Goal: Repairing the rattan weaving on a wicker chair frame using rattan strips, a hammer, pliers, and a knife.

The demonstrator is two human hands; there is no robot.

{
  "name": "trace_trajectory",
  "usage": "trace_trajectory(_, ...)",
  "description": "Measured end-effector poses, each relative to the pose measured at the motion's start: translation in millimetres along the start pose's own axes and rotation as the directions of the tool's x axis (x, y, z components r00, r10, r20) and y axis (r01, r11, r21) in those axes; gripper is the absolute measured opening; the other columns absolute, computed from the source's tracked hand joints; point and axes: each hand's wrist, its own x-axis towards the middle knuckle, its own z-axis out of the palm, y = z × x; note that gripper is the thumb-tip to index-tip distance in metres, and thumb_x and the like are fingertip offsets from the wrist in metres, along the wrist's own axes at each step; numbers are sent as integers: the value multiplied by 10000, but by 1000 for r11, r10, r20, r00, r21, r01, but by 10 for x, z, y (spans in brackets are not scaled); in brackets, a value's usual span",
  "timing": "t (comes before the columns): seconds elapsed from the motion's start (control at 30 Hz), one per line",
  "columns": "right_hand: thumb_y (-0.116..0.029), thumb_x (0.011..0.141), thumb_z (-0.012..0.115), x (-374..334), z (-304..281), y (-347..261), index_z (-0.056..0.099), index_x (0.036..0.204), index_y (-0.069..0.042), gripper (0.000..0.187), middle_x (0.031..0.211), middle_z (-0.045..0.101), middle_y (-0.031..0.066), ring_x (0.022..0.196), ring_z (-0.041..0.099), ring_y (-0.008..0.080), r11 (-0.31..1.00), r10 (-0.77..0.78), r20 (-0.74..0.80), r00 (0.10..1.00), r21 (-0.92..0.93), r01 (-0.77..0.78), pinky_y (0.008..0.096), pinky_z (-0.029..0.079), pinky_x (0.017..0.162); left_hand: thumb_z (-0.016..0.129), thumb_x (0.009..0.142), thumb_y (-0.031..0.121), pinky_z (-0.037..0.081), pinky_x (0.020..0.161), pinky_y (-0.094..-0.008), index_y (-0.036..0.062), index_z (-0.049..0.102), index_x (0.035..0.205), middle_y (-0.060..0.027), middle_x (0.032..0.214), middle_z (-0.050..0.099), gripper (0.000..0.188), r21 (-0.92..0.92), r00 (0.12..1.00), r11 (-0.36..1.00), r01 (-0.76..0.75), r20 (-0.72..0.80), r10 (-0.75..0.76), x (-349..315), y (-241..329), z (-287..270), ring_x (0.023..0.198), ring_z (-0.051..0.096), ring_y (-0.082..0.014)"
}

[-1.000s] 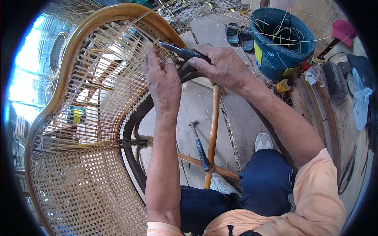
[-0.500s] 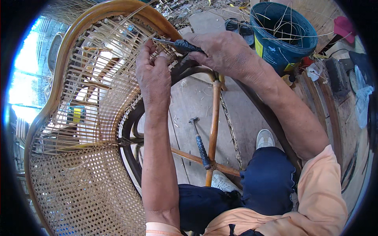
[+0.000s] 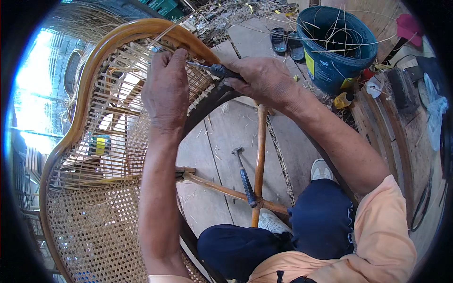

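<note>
Weaving was under way: the left hand [image 3: 166,89] pinched a thin pale cane strand [image 3: 181,26], apparently, against the curved wooden chair frame [image 3: 137,30]. Just right of it, the right hand [image 3: 264,80] gripped a dark-handled pointed awl [image 3: 214,70]. Next, threading needed steady aim.

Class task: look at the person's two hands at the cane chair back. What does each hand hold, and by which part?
The right hand grips a dark-handled tool by its handle. The left hand pinches cane strands at the chair back's top.
</note>
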Motion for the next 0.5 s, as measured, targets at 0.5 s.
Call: trace_trajectory(0.5,-289,882,571,-9,-34,79,611,1047,-73,275,753,637,146,733,651,290,990,68,-58,996,128,-61,394,520,693,616,837,206,487,680,-380,126,637,909,-72,874,585,110,31,994,994,106,20,-107,133,-66,139,828,597,-263)
